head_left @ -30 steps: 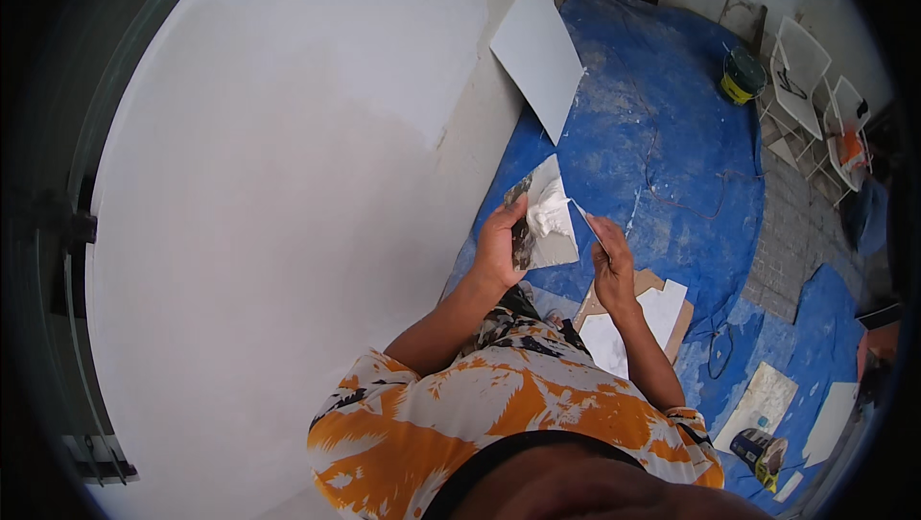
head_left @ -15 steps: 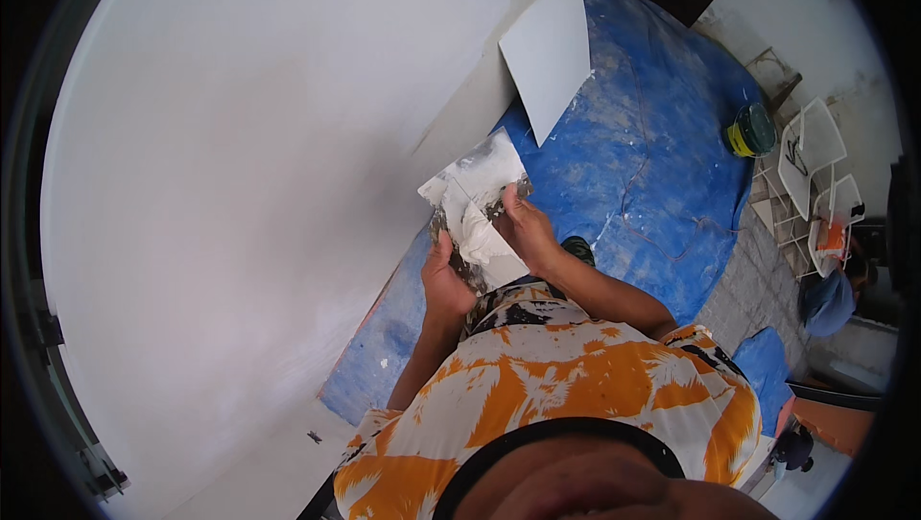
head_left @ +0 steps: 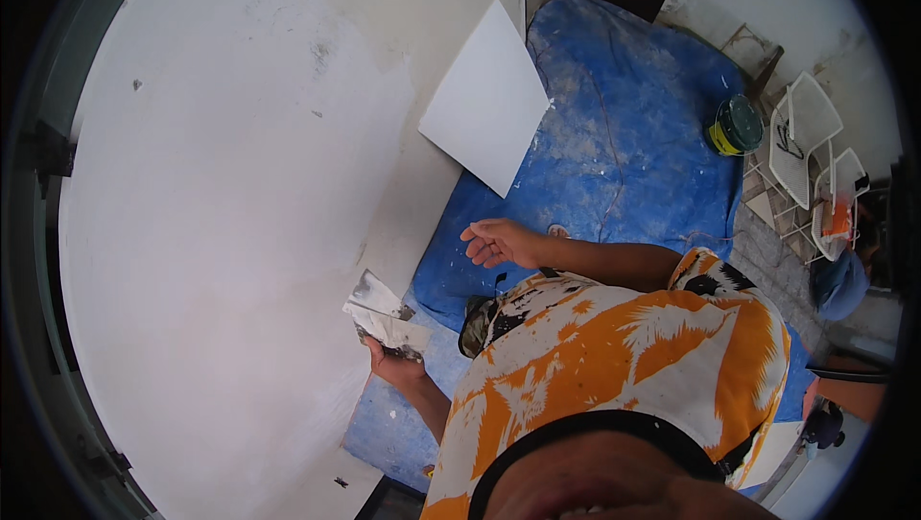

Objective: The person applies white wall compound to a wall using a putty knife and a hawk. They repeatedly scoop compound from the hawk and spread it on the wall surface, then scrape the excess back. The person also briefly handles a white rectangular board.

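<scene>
My left hand [head_left: 391, 365] is low beside the white wall, its fingers closed on flat, wide putty knives [head_left: 395, 330]. They look like two blades, one overlapping the other, smeared with white filler and dark smudges; their handles are hidden. My right hand [head_left: 501, 243] hangs empty over the blue sheet, palm turned partly up, with the fingers loosely curled and a little apart. The white wall [head_left: 230, 194] fills the left side and carries a few grey scuffs and patches.
A white board [head_left: 489, 103] leans on the wall's base ahead. Blue sheeting [head_left: 643, 165] covers the floor, with a thin cord across it. On the right stand a dark green and yellow bucket [head_left: 735, 125] and white wire-framed racks [head_left: 806, 136].
My right hand has let go of the putty knives and drawn away from them. My left hand has carried them left and lower, closer to the wall. The view has shifted too.
</scene>
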Demonstrator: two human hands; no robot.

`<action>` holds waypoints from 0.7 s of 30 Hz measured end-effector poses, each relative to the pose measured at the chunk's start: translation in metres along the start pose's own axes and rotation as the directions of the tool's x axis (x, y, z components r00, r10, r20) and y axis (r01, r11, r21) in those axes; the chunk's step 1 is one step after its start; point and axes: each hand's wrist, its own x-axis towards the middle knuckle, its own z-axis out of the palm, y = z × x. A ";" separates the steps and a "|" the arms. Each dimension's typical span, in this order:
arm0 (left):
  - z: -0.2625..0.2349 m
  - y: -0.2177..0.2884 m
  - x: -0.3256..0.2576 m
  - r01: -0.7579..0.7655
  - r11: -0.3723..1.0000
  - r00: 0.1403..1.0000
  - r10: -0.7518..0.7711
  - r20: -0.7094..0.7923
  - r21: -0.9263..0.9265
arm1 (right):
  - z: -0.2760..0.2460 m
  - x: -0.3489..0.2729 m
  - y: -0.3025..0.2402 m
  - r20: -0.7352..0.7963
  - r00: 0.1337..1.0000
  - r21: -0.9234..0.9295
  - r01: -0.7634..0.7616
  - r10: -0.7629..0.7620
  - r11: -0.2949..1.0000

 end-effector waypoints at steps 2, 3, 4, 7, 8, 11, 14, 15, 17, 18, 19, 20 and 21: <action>0.018 -0.032 0.002 0.043 0.999 0.999 -0.042 -0.024 0.030 | -0.038 0.000 -0.019 -0.073 0.996 -0.076 -0.056 0.050 0.996; 0.028 -0.043 0.003 0.079 0.997 0.996 -0.078 -0.039 0.017 | -0.053 0.002 -0.031 -0.063 0.995 -0.102 -0.080 0.074 0.992; 0.037 -0.053 0.006 0.059 0.998 0.998 -0.058 -0.023 0.018 | -0.065 0.005 -0.038 -0.082 0.992 -0.122 -0.107 0.098 0.987; 0.057 -0.072 0.020 0.074 0.997 0.996 -0.074 -0.049 0.000 | -0.096 0.025 -0.061 -0.143 0.982 -0.148 -0.144 0.123 0.978; 0.059 -0.072 0.025 0.086 0.996 0.995 -0.086 -0.045 -0.001 | -0.104 0.033 -0.066 -0.147 0.973 -0.166 -0.201 0.177 0.966; 0.061 -0.070 0.046 0.052 0.999 0.999 -0.052 0.005 -0.002 | -0.125 0.050 -0.075 -0.284 0.956 -0.188 -0.135 0.078 0.973; 0.061 -0.059 0.065 0.116 0.993 0.989 -0.118 0.089 0.032 | -0.136 0.051 -0.080 -0.367 0.922 -0.186 -0.203 0.124 0.961; 0.066 -0.059 0.074 0.186 0.982 0.979 -0.187 0.082 0.018 | -0.136 0.047 -0.083 -0.402 0.913 -0.174 -0.155 0.074 0.972; 0.074 -0.054 0.084 0.219 0.972 0.922 -0.236 0.307 0.089 | -0.131 0.033 -0.091 -0.402 0.915 -0.191 -0.113 0.028 0.975; 0.079 -0.052 0.086 0.190 0.975 0.940 -0.214 0.265 0.111 | -0.121 0.027 -0.095 -0.366 0.930 -0.215 -0.111 0.026 0.970; 0.085 -0.048 0.085 0.154 0.978 0.963 -0.180 0.202 0.138 | -0.112 0.019 -0.101 -0.321 0.946 -0.229 -0.119 0.041 0.966; 0.092 -0.047 0.082 0.116 0.980 0.977 -0.141 0.160 0.160 | -0.101 0.012 -0.107 -0.242 0.969 -0.247 -0.104 0.043 0.963; 0.103 -0.047 0.079 0.106 0.980 0.972 -0.139 0.190 0.170 | -0.094 0.004 -0.115 -0.176 0.984 -0.270 -0.088 0.040 0.959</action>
